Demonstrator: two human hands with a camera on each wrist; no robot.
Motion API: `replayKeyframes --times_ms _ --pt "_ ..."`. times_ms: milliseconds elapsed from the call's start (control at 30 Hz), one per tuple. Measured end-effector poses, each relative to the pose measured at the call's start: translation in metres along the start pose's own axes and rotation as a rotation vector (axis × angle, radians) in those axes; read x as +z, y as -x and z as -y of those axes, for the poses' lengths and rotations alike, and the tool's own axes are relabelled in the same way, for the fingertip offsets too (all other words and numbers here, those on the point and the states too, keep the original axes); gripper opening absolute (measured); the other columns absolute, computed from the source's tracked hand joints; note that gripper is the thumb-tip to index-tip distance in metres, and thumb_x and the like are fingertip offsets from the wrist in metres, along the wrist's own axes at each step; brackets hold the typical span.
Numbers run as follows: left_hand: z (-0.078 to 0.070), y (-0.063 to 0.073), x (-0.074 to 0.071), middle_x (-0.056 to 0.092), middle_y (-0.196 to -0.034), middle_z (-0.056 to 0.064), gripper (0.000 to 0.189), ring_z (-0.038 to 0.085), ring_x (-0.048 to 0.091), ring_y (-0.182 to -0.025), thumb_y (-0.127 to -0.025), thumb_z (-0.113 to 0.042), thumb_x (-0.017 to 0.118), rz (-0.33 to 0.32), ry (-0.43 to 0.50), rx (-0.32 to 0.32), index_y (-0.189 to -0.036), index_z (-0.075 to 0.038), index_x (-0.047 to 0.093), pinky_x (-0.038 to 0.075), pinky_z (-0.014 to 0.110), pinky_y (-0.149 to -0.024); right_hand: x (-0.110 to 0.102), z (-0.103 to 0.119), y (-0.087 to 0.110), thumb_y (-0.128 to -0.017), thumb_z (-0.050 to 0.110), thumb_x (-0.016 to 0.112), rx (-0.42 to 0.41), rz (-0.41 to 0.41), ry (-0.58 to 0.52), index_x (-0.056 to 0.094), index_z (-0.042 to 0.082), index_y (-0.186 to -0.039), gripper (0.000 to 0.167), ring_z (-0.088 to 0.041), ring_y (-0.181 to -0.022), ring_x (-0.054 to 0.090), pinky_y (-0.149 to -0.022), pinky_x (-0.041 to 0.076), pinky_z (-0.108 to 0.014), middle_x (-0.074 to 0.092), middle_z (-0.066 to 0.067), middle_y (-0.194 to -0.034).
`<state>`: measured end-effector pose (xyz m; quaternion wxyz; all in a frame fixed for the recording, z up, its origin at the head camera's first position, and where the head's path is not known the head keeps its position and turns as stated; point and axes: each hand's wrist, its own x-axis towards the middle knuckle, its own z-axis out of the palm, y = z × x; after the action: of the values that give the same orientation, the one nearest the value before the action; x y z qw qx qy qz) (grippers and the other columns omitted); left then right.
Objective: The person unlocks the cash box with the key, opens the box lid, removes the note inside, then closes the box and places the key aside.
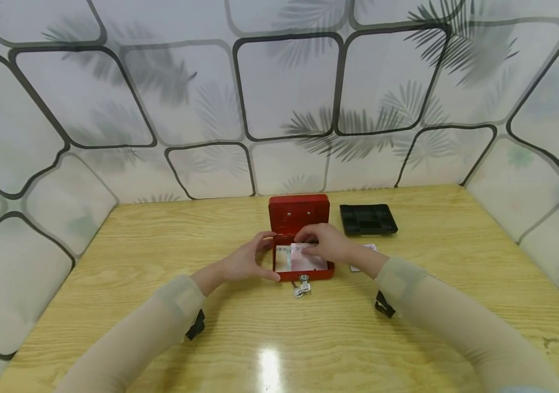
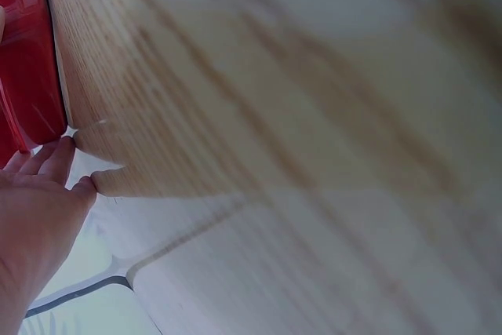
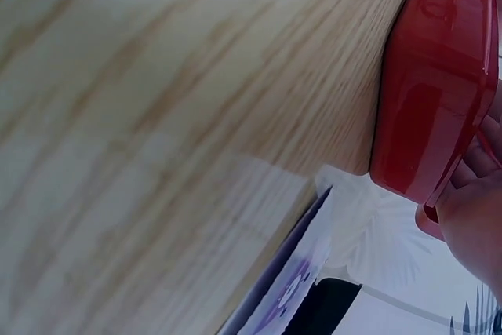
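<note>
A red cash box [image 1: 306, 275] stands on the table with its lid [image 1: 299, 210] raised. Paper banknotes lie inside, a yellowish one [image 1: 283, 258] at the left and pink banknotes [image 1: 304, 262] beside it. My left hand [image 1: 249, 260] grips the box's left side, thumb at the front corner and fingers toward the back. In the left wrist view its fingertips [image 2: 59, 154] meet the red wall. Over the box's right part my right hand [image 1: 328, 243] reaches in, thumb and fingers at the top edge of the pink banknotes. Keys [image 1: 301, 289] hang from the front lock.
A black compartment tray [image 1: 369, 220] lies behind and right of the box. Partly under my right forearm is a flat, pale card-like piece [image 1: 370, 247], with a purple print [image 3: 292, 288] in the right wrist view. A patterned curtain [image 1: 289, 87] borders the wooden table [image 1: 161, 234].
</note>
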<state>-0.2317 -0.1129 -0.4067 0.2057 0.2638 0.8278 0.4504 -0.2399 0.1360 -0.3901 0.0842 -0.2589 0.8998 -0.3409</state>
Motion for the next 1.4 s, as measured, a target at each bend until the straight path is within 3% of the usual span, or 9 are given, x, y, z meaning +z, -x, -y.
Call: replayKeyframes --times_ms 733,1100,1400 --pt "0.003 -0.001 -0.001 0.035 -0.153 0.011 0.093 0.024 0.029 -0.141 -0.077 -0.023 0.085 0.0 -0.009 -0.03 -0.147 -0.015 0.025 0.016 0.046 -0.115 -0.002 0.002 -0.001 -0.09 0.009 0.07 -0.024 0.035 0.004 0.071 0.008 -0.112 0.023 -0.019 -0.097 0.062 -0.087 0.051 -0.038 0.069 -0.002 -0.109" --pt "0.002 -0.003 -0.001 0.034 -0.153 0.013 0.093 0.024 0.029 -0.142 -0.077 -0.021 0.085 0.001 -0.007 -0.028 -0.147 -0.014 0.024 0.016 0.044 -0.115 -0.011 0.001 0.001 -0.093 0.005 0.065 -0.06 -0.051 -0.069 0.068 0.007 -0.114 0.021 -0.025 -0.107 0.061 -0.095 0.048 -0.044 0.068 -0.005 -0.11" --pt "0.001 -0.002 0.0 0.035 -0.152 0.015 0.094 0.027 0.031 -0.141 -0.076 -0.022 0.085 -0.01 -0.02 -0.028 -0.147 -0.012 0.025 0.018 0.045 -0.115 -0.03 0.002 0.01 -0.093 0.009 0.065 -0.081 -0.154 -0.117 0.069 0.009 -0.114 0.021 -0.024 -0.106 0.061 -0.093 0.048 -0.045 0.068 -0.004 -0.11"
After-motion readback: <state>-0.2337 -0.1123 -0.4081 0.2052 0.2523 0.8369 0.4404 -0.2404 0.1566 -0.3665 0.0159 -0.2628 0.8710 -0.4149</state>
